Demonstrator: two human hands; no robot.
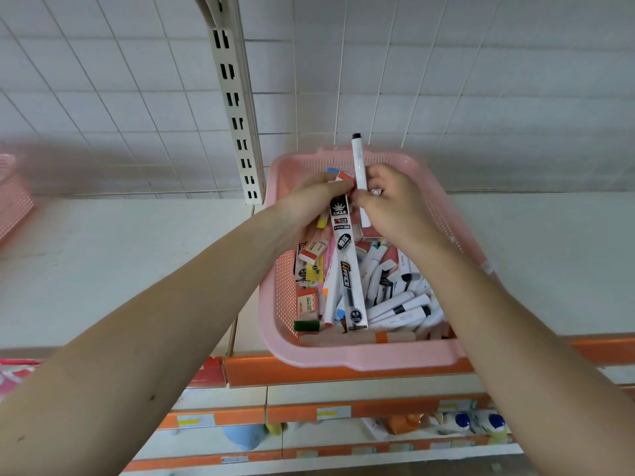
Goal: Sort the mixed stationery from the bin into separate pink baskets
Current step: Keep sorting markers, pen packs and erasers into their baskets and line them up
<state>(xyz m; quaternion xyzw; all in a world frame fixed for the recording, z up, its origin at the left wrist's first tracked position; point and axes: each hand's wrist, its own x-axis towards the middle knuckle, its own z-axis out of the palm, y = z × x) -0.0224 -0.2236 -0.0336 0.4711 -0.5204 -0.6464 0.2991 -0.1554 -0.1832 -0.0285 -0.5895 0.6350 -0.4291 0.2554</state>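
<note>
A pink basket [364, 355] stands on a white shelf, full of mixed stationery: white markers [395, 304], boxed erasers [312, 250] and pens. Both hands are raised over it. My left hand [309, 204] grips a bundle of small items, among them a long black-and-white pen refill pack [348, 280] that hangs down into the basket. My right hand [395, 204] holds a white marker with a black cap [359, 166] upright, its top pointing up past the basket's far rim. The two hands nearly touch.
The white shelf [120, 252] has an orange front edge [309, 371]. A slotted upright post [237, 132] and a wire grid wall stand behind. Part of another pink basket [13, 201] shows at the far left. Lower shelves hold bottles [474, 422] and other goods.
</note>
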